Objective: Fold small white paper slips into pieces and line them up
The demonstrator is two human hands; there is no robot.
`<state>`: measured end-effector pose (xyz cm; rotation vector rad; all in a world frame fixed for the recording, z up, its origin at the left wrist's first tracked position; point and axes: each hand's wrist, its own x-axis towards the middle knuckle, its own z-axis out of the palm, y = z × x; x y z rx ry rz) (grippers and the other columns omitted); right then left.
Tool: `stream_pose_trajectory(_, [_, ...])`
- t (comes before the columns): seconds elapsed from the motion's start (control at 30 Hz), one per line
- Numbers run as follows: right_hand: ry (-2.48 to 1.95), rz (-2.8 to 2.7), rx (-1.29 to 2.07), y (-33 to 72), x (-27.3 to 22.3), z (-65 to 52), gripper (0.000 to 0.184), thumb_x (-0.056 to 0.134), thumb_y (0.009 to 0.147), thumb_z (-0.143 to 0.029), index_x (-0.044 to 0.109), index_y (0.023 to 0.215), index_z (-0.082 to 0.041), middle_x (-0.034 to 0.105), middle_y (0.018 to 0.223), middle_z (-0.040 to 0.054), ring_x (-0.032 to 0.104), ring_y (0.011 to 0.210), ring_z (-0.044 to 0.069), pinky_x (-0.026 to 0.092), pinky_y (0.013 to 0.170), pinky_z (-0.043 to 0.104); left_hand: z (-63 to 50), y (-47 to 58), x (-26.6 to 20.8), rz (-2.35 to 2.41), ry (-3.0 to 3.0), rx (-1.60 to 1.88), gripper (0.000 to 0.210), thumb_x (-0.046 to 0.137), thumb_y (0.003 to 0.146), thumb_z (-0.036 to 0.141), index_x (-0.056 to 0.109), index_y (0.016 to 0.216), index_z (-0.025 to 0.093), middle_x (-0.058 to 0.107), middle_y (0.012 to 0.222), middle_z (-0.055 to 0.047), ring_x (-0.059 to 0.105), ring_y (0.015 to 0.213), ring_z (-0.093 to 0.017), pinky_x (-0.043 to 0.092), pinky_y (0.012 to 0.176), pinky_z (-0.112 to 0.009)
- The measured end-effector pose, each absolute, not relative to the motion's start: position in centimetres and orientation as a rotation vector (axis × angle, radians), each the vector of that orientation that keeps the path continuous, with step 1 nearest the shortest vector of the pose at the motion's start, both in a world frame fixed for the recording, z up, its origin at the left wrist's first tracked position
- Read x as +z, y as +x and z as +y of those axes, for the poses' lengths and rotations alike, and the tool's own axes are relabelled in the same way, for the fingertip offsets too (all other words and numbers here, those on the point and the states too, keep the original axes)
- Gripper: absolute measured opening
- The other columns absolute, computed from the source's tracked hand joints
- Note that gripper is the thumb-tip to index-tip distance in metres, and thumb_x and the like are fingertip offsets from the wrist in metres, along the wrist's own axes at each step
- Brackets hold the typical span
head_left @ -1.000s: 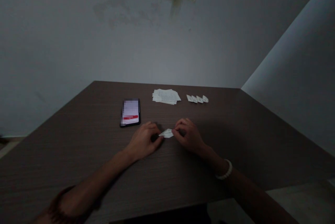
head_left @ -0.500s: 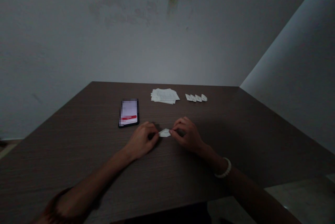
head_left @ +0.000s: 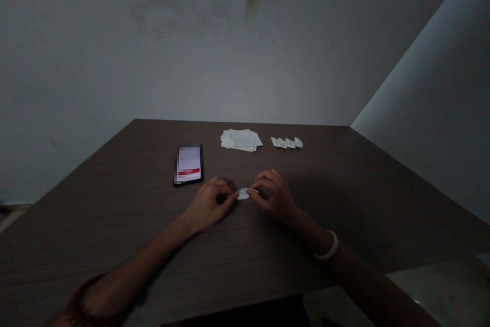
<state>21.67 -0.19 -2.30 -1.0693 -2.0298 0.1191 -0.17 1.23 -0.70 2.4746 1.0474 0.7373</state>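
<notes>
A small piece of folded white paper [head_left: 242, 194] is stretched between my two hands, just above or on the dark table [head_left: 161, 260]; I cannot tell which. My left hand [head_left: 210, 199] pinches its left end between thumb and fingers. At the other end, my right hand [head_left: 274, 195] grips it the same way, with a pale beaded bracelet [head_left: 329, 246] round the wrist. The paper bows upward in the middle. Its ends are hidden by my fingertips.
A phone [head_left: 189, 165] with a lit screen lies beyond my left hand. Farther back is a loose stack of white paper sheets [head_left: 241, 140]. Several small folded papers [head_left: 287, 143] stand in a row to its right. A stained wall [head_left: 237, 72] rises behind the table.
My left hand has shifted slightly right, closer to my right hand. The folded paper has gone from pointed and flatter to a curved arch.
</notes>
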Motion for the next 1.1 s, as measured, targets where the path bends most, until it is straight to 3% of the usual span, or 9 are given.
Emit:
stream_pose_trajectory(0.57, [-1.079,-2.119,0.178,21.64,-2.28,-0.38,0.010,0.063,0.085,-0.029,0.067,0.086,-0.019,0.063,0.090,0.0050,0.055,0.085,0.019,0.044,0.080,0.035,1.09,-0.29,-0.51,1.419,2.527,0.871,0.028,0.054,0.083,0.028,0.062,0.059,0.018,0.062,0.063,-0.003,0.054,0.068,-0.020,0.041,0.067,-0.035])
stream_pose_trajectory(1.1, [-1.082,-2.144,0.176,21.45,-2.11,-0.37,0.008,0.061,0.086,-0.023,0.067,0.082,-0.019,0.063,0.087,0.0052,0.056,0.083,0.019,0.043,0.079,0.035,0.69,-0.34,-0.52,1.364,2.774,0.955,0.027,0.057,0.084,0.024,0.062,0.059,0.017,0.063,0.065,-0.004,0.050,0.070,-0.020,0.037,0.068,-0.035])
